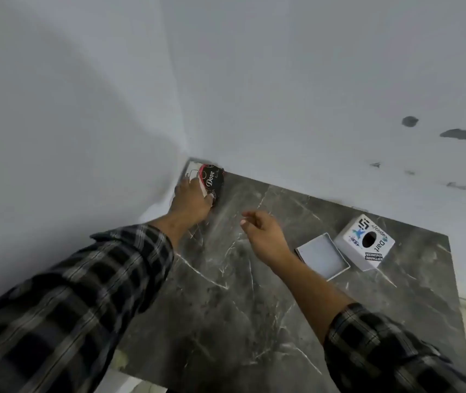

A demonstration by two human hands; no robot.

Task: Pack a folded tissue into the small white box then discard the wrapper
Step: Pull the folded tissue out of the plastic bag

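At the far left corner of the dark marble surface (pixel 254 279), the black-and-white Dove wrapper pack (pixel 210 178) is gripped by the left hand (pixel 190 202); its long axis points toward the corner. The right hand (pixel 263 234) hovers nearby, fingers (pixel 250 215) loosely curled, empty.

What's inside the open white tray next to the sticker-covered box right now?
The open white tray shows only its bare pale bottom; no tissue is in it. The sticker-covered box beside it has a dark round hole on top, and its inside cannot be seen.

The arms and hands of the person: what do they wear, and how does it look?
Both arms wear long sleeves of a dark checked shirt, black and grey with thin pale lines. The left hand and right hand are bare: no gloves, and no rings or watch visible.
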